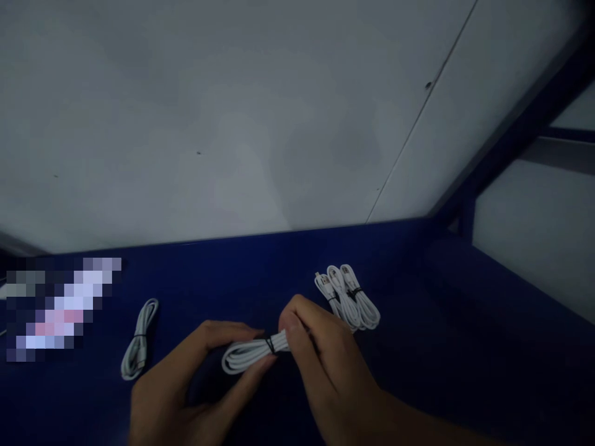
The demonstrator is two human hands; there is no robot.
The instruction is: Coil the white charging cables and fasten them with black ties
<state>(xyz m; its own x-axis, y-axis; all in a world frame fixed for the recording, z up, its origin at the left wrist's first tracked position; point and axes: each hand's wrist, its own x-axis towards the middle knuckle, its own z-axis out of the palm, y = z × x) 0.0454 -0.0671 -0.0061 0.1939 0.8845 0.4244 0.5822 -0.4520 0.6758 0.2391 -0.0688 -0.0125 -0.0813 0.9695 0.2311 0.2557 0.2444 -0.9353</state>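
Observation:
Between my two hands is a coiled white cable with a black tie around its middle. My left hand pinches the bundle near the tie, fingertips above and thumb below. My right hand is closed around the other end, hiding that part of the cable. Just beyond my right hand, several white cable bundles with black ties lie side by side on the blue table. Another tied white cable lies by itself to the left of my left hand.
The blue table runs back to a pale grey wall. A blue frame post slants up at the right. At the far left, a pixelated patch covers a bright item that I cannot make out.

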